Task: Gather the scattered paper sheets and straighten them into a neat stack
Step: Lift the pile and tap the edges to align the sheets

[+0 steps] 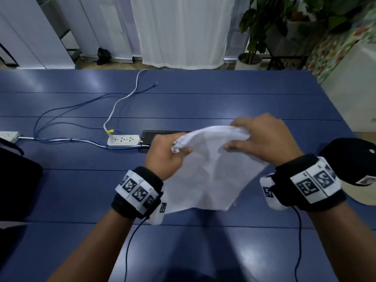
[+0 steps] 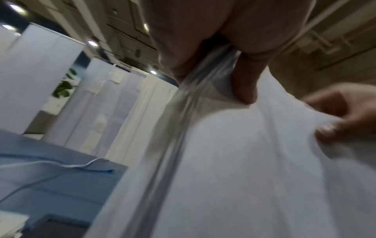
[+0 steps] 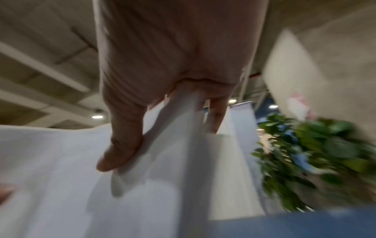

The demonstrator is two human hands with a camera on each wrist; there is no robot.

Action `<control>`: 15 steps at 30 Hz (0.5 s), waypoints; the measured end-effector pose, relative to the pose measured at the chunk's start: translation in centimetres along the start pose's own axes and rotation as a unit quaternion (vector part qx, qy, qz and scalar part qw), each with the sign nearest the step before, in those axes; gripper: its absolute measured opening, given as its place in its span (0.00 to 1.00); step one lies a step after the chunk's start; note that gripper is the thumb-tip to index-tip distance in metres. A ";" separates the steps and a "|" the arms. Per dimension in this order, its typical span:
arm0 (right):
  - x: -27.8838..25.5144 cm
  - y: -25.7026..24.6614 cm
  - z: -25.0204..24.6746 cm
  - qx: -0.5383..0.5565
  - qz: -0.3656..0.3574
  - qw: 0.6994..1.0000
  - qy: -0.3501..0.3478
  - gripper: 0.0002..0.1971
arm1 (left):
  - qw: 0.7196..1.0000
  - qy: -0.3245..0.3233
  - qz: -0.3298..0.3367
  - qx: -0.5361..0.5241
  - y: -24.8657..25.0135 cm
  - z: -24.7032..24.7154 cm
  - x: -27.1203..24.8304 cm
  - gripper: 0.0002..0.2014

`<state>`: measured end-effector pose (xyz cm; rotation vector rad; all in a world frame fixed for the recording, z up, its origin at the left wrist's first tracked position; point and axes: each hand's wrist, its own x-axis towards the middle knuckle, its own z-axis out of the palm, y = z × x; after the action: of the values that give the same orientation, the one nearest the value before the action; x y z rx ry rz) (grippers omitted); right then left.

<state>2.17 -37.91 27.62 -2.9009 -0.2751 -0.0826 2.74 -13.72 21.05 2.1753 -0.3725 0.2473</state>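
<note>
The left hand and right hand both pinch the top edge of the thin white paper sheets, held upright over the blue bench. They look light and floppy; gripping the side edges seems best.

1. The paper sheets you hold are white, with faint grey print showing through.
2. Your desk is deep blue, crossed by thin dark seam lines.
3. Your wristbands are black, each wrapped with a white strip bearing black-and-white square code patterns.
4. The power strip is white with a white cord carrying a yellow tag; thin blue cables run beside it.
5. The cap at your right is black with a cream brim.
6. The curtain beyond the desk is white; the plant has dark green leaves in a white pot.
</note>
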 end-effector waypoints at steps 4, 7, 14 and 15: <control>-1.9 4.9 3.7 0.338 0.145 0.930 0.002 0.35 | 0.976 0.068 -0.104 -0.179 -0.9 -2.4 -0.1 0.10; -3.3 5.7 10.3 0.512 0.192 0.833 -0.087 0.45 | 0.938 0.113 -0.138 -0.296 -1.8 -3.1 -0.1 0.17; -4.9 5.6 20.2 0.707 0.343 0.618 0.010 0.56 | 0.849 0.211 -0.220 -0.432 -4.7 -1.6 -1.3 0.19; -5.0 5.3 20.1 0.751 0.332 0.571 0.012 0.48 | 0.844 0.212 -0.219 -0.442 -5.1 -1.4 -1.7 0.20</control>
<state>-1.01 -39.22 6.50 -1.0871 0.5432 0.1712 2.89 -9.43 17.56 1.1844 0.2459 0.2271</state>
